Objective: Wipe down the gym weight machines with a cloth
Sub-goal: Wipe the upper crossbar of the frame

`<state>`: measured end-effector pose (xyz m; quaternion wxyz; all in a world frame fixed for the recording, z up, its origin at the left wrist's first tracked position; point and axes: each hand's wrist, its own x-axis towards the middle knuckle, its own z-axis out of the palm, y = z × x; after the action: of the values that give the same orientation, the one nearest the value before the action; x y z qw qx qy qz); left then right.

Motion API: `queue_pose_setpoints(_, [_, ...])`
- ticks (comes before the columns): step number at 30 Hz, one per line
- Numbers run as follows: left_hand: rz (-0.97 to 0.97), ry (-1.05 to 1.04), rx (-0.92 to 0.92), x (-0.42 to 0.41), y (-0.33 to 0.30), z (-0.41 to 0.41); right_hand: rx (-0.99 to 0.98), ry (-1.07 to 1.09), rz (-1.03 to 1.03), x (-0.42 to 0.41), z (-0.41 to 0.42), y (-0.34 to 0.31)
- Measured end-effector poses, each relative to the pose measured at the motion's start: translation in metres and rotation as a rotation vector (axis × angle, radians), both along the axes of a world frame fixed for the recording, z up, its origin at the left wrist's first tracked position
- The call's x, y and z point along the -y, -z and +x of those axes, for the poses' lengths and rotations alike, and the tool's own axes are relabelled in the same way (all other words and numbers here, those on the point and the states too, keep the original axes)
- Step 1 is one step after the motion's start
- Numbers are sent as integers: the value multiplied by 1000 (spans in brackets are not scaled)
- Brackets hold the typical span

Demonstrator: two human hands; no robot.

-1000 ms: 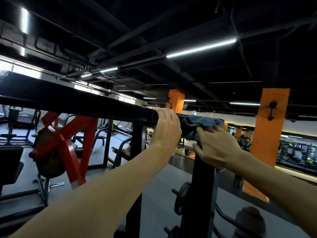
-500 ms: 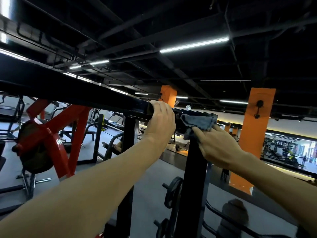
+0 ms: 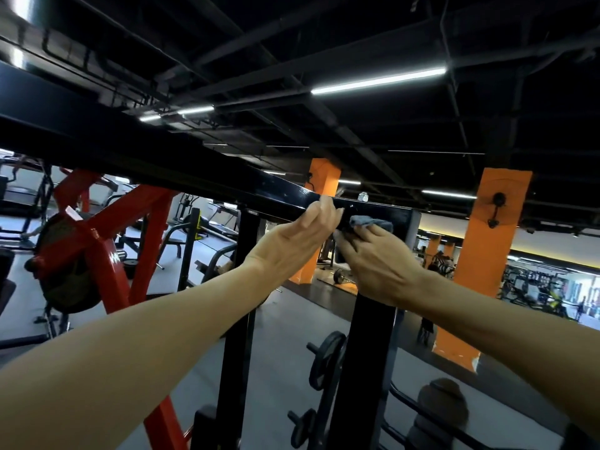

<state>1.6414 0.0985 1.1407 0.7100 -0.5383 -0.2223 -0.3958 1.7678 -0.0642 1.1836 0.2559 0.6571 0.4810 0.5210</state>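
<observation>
A black overhead crossbeam (image 3: 201,177) of a weight rack runs from the upper left to its right end at about head height. My left hand (image 3: 302,232) grips the beam from below near that end, fingers curled over its edge. Just to the right, my right hand (image 3: 376,261) presses a small grey cloth (image 3: 371,220) against the beam's side face, fingers spread on the cloth. Most of the cloth is hidden under the fingers. A black upright post (image 3: 363,368) stands below my right hand.
A second black upright (image 3: 237,319) stands left of the post. Weight plates (image 3: 324,358) hang on pegs low by the post. A red plate-loaded machine (image 3: 107,254) is at the left. Orange pillars (image 3: 487,254) and more equipment lie beyond on the grey floor.
The view has shifted so the beam's end sits further right. My right hand has slid the cloth left along the beam toward my left hand, and the cloth looks more bunched.
</observation>
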Motion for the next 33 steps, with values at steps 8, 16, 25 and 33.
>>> queue_pose_setpoints(8, [-36, 65, 25, 11, 4, -2, -52, 45, 151, 12, -8, 22])
queue_pose_setpoints(16, [-118, 88, -30, 22, 4, -13, -135, -23, 217, 55, -16, 15])
queue_pose_setpoints(25, [-203, 80, 6, 32, 6, -13, -208, 103, 176, 3, -30, 15])
queue_pose_setpoints(33, [-412, 137, 48, 56, 8, -1, -62, -18, 279, 63, -6, 27])
